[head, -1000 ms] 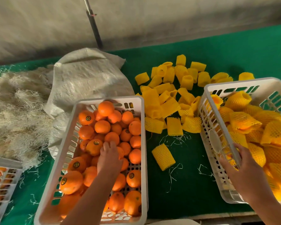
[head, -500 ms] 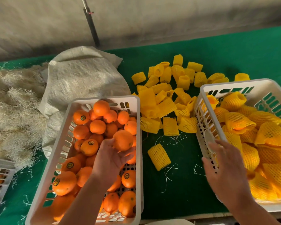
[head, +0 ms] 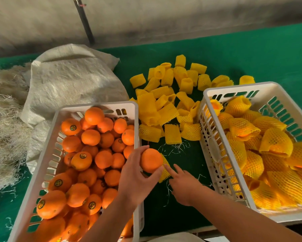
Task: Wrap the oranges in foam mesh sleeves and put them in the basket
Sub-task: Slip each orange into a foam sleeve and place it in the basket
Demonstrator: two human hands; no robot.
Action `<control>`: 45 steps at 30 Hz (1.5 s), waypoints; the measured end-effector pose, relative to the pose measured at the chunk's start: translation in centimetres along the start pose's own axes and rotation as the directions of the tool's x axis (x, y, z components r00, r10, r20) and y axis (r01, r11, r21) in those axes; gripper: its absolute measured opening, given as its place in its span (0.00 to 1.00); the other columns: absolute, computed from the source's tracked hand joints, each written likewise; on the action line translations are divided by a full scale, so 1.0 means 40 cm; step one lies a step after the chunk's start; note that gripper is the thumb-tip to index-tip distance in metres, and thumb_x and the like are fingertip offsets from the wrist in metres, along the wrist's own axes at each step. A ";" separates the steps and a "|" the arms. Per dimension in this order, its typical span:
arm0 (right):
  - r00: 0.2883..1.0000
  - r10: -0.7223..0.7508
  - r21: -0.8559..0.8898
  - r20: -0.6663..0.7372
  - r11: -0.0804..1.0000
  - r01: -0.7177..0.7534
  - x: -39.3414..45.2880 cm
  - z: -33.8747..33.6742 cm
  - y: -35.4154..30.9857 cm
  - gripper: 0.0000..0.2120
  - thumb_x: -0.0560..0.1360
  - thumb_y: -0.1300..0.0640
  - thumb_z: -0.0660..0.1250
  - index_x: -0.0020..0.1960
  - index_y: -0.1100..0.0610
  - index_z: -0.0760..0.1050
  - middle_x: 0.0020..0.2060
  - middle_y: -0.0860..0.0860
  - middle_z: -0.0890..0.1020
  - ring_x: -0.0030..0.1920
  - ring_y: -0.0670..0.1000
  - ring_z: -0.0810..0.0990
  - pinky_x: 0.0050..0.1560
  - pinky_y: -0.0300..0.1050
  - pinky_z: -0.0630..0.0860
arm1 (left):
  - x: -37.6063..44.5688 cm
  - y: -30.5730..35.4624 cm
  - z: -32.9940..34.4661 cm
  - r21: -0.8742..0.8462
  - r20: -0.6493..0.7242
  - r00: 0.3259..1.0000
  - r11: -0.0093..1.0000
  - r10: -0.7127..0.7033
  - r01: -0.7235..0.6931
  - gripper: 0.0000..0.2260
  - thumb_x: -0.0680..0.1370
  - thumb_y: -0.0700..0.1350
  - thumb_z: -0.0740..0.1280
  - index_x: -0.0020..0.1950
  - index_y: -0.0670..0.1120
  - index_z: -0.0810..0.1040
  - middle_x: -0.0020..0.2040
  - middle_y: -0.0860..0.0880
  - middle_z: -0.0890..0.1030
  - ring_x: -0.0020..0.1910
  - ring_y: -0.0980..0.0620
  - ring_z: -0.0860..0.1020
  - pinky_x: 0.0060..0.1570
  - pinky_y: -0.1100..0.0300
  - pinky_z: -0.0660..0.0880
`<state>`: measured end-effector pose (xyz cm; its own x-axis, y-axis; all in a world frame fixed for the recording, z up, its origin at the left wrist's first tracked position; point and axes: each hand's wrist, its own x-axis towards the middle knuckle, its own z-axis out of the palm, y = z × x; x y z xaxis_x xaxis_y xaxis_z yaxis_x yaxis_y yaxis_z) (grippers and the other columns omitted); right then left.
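Currently at pickup: left hand (head: 134,179) grips a bare orange (head: 151,160) above the green table, fingers curled round it. Right hand (head: 185,186), fingers straight, touches the lone foam sleeve (head: 164,172). Next: pinch sleeve open, push orange in.

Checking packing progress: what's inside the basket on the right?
The right basket holds oranges wrapped in yellow foam mesh sleeves, piled up. Lower layers and the basket's bottom are covered.

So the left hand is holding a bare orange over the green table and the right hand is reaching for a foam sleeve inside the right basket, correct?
Not quite. In the head view the sleeve lies on the green table between the baskets, not inside the right basket. The rest holds: left hand holds the orange, right hand reaches for the sleeve.
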<state>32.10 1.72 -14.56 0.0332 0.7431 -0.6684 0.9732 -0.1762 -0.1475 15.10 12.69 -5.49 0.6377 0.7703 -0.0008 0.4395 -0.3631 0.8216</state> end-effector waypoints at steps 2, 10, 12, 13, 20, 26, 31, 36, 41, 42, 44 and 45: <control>0.997 0.016 0.021 0.069 1.000 -0.018 0.015 -0.007 -0.004 0.31 0.80 0.54 0.67 0.81 0.54 0.61 0.83 0.50 0.37 0.83 0.63 0.41 0.80 0.68 0.53 | 0.003 0.003 0.011 0.090 0.002 0.999 0.995 0.048 -0.048 0.33 0.70 0.74 0.69 0.72 0.71 0.61 0.66 0.73 0.67 0.64 0.71 0.69 0.50 0.70 0.72; 0.950 0.122 0.413 -0.287 0.910 0.009 0.009 -0.030 0.004 0.21 0.85 0.49 0.60 0.77 0.51 0.68 0.79 0.48 0.65 0.79 0.49 0.61 0.79 0.52 0.62 | 0.011 -0.001 0.022 0.184 0.035 0.995 0.978 0.094 -0.099 0.34 0.71 0.70 0.70 0.71 0.72 0.56 0.66 0.75 0.63 0.65 0.74 0.65 0.43 0.75 0.68; 0.862 0.252 0.544 -0.439 0.838 0.033 -0.008 -0.028 0.012 0.17 0.86 0.49 0.60 0.73 0.50 0.74 0.73 0.46 0.74 0.73 0.44 0.68 0.75 0.42 0.64 | 0.010 -0.001 0.024 0.192 0.044 0.994 0.975 0.103 -0.109 0.32 0.71 0.70 0.70 0.70 0.68 0.59 0.63 0.73 0.63 0.63 0.72 0.68 0.39 0.75 0.68; 0.811 0.317 0.590 -0.492 0.806 0.044 -0.019 -0.030 0.016 0.16 0.85 0.49 0.61 0.71 0.51 0.76 0.69 0.46 0.78 0.70 0.43 0.72 0.72 0.38 0.65 | 0.012 0.001 0.025 0.201 0.050 0.993 0.973 0.105 -0.113 0.33 0.71 0.69 0.70 0.71 0.66 0.60 0.62 0.73 0.62 0.61 0.71 0.70 0.38 0.76 0.68; 0.652 0.466 0.703 -0.597 0.696 0.146 -0.120 -0.046 0.023 0.12 0.83 0.56 0.68 0.65 0.51 0.81 0.55 0.38 0.80 0.56 0.36 0.78 0.61 0.34 0.76 | 0.010 0.010 0.026 0.355 0.247 0.954 0.900 0.171 -0.253 0.34 0.71 0.70 0.69 0.73 0.63 0.63 0.64 0.67 0.69 0.44 0.60 0.76 0.38 0.72 0.68; 0.687 0.400 0.654 -0.607 0.743 0.145 -0.188 -0.036 0.007 0.15 0.85 0.55 0.62 0.70 0.48 0.78 0.64 0.41 0.80 0.64 0.32 0.71 0.64 0.21 0.62 | 0.017 0.019 0.074 0.464 0.613 0.788 0.785 0.050 -0.411 0.48 0.67 0.70 0.65 0.79 0.71 0.38 0.59 0.58 0.74 0.42 0.54 0.76 0.38 0.59 0.74; 0.715 0.382 0.629 -0.586 0.771 0.103 -0.209 -0.004 0.006 0.17 0.86 0.54 0.60 0.73 0.51 0.75 0.69 0.45 0.79 0.68 0.35 0.69 0.66 0.18 0.54 | 0.013 0.015 0.142 0.613 0.584 0.804 0.707 -0.107 -0.352 0.49 0.69 0.70 0.67 0.79 0.62 0.40 0.68 0.53 0.74 0.49 0.50 0.80 0.40 0.56 0.74; 0.757 0.398 0.645 -0.518 0.763 0.039 -0.206 0.034 0.012 0.16 0.86 0.53 0.61 0.72 0.52 0.76 0.68 0.46 0.79 0.69 0.41 0.73 0.69 0.24 0.59 | 0.017 0.028 0.175 0.607 0.610 0.762 0.745 -0.215 -0.276 0.39 0.70 0.67 0.70 0.76 0.55 0.60 0.67 0.54 0.74 0.57 0.50 0.77 0.51 0.54 0.75; 0.830 0.445 0.732 -0.336 0.678 -0.066 -0.174 0.059 0.037 0.13 0.85 0.51 0.63 0.69 0.49 0.75 0.64 0.45 0.78 0.58 0.38 0.73 0.49 0.25 0.66 | 0.002 0.018 0.187 0.677 0.626 0.689 0.692 -0.365 -0.249 0.38 0.72 0.65 0.72 0.76 0.53 0.63 0.65 0.51 0.75 0.61 0.46 0.77 0.56 0.49 0.77; 0.841 0.447 0.752 -0.306 0.655 -0.074 -0.165 0.059 0.045 0.14 0.85 0.51 0.63 0.70 0.49 0.74 0.67 0.45 0.75 0.59 0.39 0.73 0.52 0.26 0.66 | -0.001 0.014 0.185 0.682 0.625 0.683 0.690 -0.377 -0.242 0.37 0.72 0.64 0.73 0.76 0.53 0.64 0.65 0.51 0.75 0.61 0.46 0.77 0.56 0.49 0.77; 0.859 0.441 0.768 -0.259 0.633 -0.094 -0.146 0.055 0.059 0.17 0.85 0.51 0.63 0.73 0.49 0.72 0.73 0.46 0.71 0.66 0.43 0.73 0.62 0.33 0.67 | -0.005 0.007 0.181 0.691 0.617 0.683 0.685 -0.391 -0.232 0.37 0.72 0.64 0.73 0.75 0.53 0.64 0.65 0.51 0.75 0.61 0.47 0.77 0.56 0.50 0.77; 0.868 0.435 0.760 -0.240 0.640 -0.110 -0.136 0.050 0.065 0.19 0.85 0.52 0.63 0.75 0.49 0.70 0.75 0.47 0.68 0.70 0.46 0.72 0.66 0.38 0.67 | -0.005 0.006 0.180 0.693 0.610 0.689 0.685 -0.391 -0.225 0.36 0.72 0.63 0.73 0.75 0.53 0.65 0.65 0.51 0.75 0.61 0.47 0.77 0.55 0.51 0.76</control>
<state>33.99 -4.08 -12.78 0.5065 0.7233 -0.4693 0.4466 -0.6857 -0.5748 19.64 8.68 -9.40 0.6533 0.3531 -0.6697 0.5962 -0.7851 0.1677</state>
